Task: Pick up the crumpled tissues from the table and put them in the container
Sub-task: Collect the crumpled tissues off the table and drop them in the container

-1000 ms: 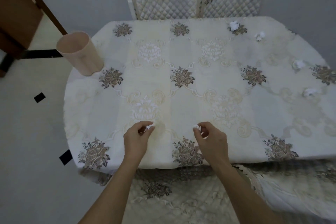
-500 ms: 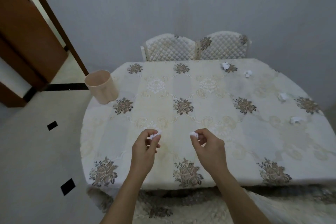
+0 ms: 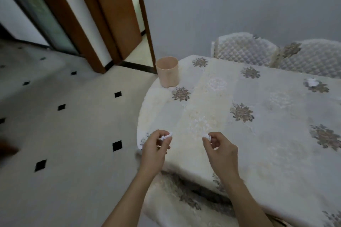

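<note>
My left hand (image 3: 155,151) pinches a small white crumpled tissue (image 3: 166,136) between thumb and fingers, above the table's near left edge. My right hand (image 3: 220,150) pinches a second crumpled tissue (image 3: 207,136) at its fingertips, over the cloth. A beige round container (image 3: 167,71) stands upright and open on the table's far left corner, well beyond both hands. One more crumpled tissue (image 3: 312,82) lies on the cloth at the far right.
The table (image 3: 267,134) carries a cream floral cloth that hangs over its rounded left edge. Two quilted chair backs (image 3: 245,50) stand behind it against the grey wall. Tiled floor (image 3: 70,134) and a brown door frame (image 3: 103,24) lie to the left.
The view has swung left and upward, so the container sits nearer the middle and the right-hand tissues have left the frame. Both hands still hold their tissues, now near the table's left edge.
</note>
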A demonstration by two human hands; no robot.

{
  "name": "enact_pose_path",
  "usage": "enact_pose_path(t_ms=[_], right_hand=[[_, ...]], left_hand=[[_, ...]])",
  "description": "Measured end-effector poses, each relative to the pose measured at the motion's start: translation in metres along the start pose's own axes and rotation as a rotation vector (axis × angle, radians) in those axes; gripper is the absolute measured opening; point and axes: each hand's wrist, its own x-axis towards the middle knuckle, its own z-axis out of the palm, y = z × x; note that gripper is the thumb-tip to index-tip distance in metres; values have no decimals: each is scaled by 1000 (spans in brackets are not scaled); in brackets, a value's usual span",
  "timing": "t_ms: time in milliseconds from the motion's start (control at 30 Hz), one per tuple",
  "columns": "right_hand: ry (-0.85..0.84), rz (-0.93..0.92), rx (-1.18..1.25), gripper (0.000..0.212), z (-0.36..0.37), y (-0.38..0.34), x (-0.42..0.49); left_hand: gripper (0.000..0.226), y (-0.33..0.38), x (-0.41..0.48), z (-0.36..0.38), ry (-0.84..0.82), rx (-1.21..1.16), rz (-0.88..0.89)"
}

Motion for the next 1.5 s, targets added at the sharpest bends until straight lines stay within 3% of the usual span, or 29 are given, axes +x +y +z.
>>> enact_pose_path(t_ms=[200,367,567,1033,1500], right_hand=[[-209,-100,66,4,79,-37,-19],[-356,-137,70,3,135,-67,-34],[-454,-141,62,5,218,-103,-53],[-472,-199,-47,9,434,-218,-67],[-400,-161,-121,12,519,-221,7]], left_hand=[[12,-23,-30,-88,245,38,-44],[25,-40,-48,-143,420,29,-63],[11,-74,-48,-221,534,-3,-137],[11,-140,44,-434,557,-18,-187],[7,-165,178,-484,445,25,-95]])
